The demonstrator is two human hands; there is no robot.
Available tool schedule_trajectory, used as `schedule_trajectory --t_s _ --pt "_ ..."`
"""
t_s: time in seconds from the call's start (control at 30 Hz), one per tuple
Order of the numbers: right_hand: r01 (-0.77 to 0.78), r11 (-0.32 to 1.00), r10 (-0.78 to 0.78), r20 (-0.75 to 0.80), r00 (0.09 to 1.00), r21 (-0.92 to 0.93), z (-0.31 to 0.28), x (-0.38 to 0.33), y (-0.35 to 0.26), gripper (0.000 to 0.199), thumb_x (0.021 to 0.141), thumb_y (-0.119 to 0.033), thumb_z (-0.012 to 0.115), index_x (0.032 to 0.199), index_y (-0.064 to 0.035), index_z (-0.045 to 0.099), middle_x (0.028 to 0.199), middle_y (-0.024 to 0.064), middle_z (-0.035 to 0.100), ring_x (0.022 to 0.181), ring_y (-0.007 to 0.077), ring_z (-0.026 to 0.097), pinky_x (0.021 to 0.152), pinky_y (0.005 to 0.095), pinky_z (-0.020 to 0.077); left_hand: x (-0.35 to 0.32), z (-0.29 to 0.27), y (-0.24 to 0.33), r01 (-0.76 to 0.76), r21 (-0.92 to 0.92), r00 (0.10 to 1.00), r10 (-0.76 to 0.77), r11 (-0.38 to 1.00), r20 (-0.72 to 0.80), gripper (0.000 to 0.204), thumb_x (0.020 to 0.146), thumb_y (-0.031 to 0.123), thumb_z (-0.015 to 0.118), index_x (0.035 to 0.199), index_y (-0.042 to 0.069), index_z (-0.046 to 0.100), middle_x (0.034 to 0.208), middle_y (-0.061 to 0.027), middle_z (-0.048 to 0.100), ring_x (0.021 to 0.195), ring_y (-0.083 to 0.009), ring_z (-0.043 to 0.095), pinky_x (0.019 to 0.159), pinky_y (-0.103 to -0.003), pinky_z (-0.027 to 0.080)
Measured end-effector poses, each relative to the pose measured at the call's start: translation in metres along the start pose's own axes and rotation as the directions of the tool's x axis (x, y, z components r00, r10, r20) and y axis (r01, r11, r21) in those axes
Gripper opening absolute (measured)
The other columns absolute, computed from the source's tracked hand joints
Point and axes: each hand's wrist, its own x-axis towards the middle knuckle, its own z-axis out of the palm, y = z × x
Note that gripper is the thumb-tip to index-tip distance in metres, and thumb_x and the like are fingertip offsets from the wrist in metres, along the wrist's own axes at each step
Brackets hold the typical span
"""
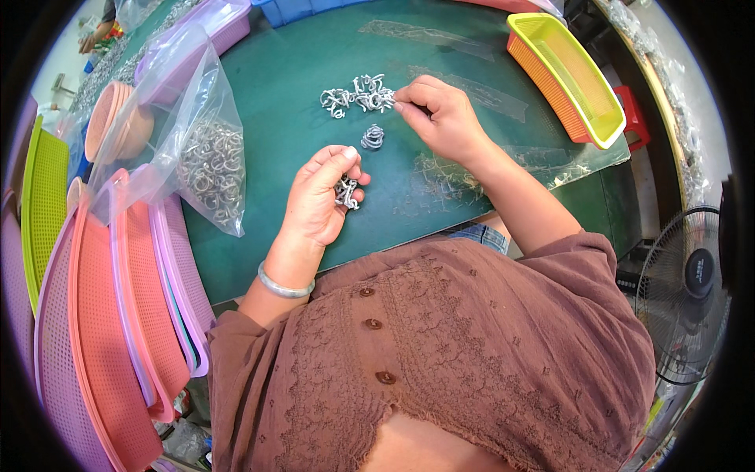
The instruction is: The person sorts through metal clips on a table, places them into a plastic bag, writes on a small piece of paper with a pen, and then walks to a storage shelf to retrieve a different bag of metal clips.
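My left hand [313, 197] is curled around a small bunch of silver-grey metal rings [346, 193], which shows between the thumb and the fingers. My right hand [447, 122] reaches to the right end of a loose pile of the same rings [368, 94], thumb and forefinger pinched together at its edge. Between the two hands, a small separate cluster of rings [373, 138] lies on the green tabletop [275, 110]. To the left, a clear plastic bag [228, 118] holds many more rings in its lower part.
Stacked pink and purple baskets [102, 330] stand left of the table, beside a green basket [46, 204]. A purple bin [228, 27] and a blue bin [307, 9] line the far edge. At right are a yellow-orange basket [566, 82] and a fan [684, 291].
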Motion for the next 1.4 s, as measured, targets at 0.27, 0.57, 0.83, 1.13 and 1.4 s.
schedule_trajectory --t_s 0.27,0.57,0.83,1.13,1.4 --pt "-0.582 0.476 0.475 0.364 0.801 0.659 -0.010 0.004 -0.011 0.012 0.082 -0.013 0.057 0.087 -0.0025 0.060 0.071 -0.0004 0.056 0.059 0.0050 0.047 0.052 0.0185 0.0371 -0.003 0.008 0.004 -0.029 0.036 1.000 0.029 0.999 0.003 0.022 0.085 0.015 0.052 0.103 0.003 0.052 0.068 -0.0019 0.049 0.066 -0.0145 0.051 0.051 -0.023 0.041" --pt "-0.631 0.014 0.368 0.583 0.725 0.776 -0.001 -0.004 -0.018 0.011 0.084 -0.013 0.053 0.081 -0.0037 0.058 0.067 0.0013 0.055 0.056 0.0080 0.048 0.050 0.0196 0.0373 -0.004 0.017 0.008 -0.062 0.073 0.998 0.060 0.995 0.025 0.023 0.084 0.017 0.053 0.103 0.002 0.054 0.067 -0.0010 0.049 0.065 -0.0131 0.051 0.051 -0.023 0.041" --pt "-0.586 0.212 0.286 0.523 0.803 0.782 0.001 -0.007 -0.027 0.011 0.084 -0.015 0.054 0.084 -0.0057 0.060 0.068 -0.0015 0.055 0.056 0.0055 0.046 0.050 0.0180 0.0371 -0.006 0.019 0.007 -0.044 0.096 0.998 0.040 0.994 0.043 0.020 0.084 0.018 0.053 0.097 0.002 0.056 0.069 -0.0011 0.051 0.065 -0.0131 0.052 0.052 -0.023 0.040" --pt "-0.410 0.656 0.161 0.413 0.896 0.634 0.002 -0.007 -0.038 0.019 0.086 -0.014 0.051 0.097 -0.0021 0.061 0.080 0.0012 0.061 0.067 0.0068 0.051 0.060 0.0213 0.0427 -0.008 0.018 0.007 0.033 0.008 0.998 -0.033 0.999 0.055 0.020 0.085 0.025 0.052 0.087 0.006 0.056 0.073 -0.0031 0.052 0.068 -0.0157 0.052 0.052 -0.025 0.042" --pt "-0.110 0.994 0.110 0.249 0.962 -0.013 0.010 -0.007 -0.013 0.031 0.073 -0.011 0.063 0.103 -0.0052 0.056 0.072 0.0106 0.054 0.064 0.0202 0.053 0.062 0.0295 0.0438 -0.003 -0.008 0.006 0.063 -0.315 0.985 -0.008 0.947 0.174 0.027 0.082 0.018 0.050 0.106 0.005 0.054 0.101 -0.0119 0.058 0.084 -0.0253 0.059 0.058 -0.032 0.050"
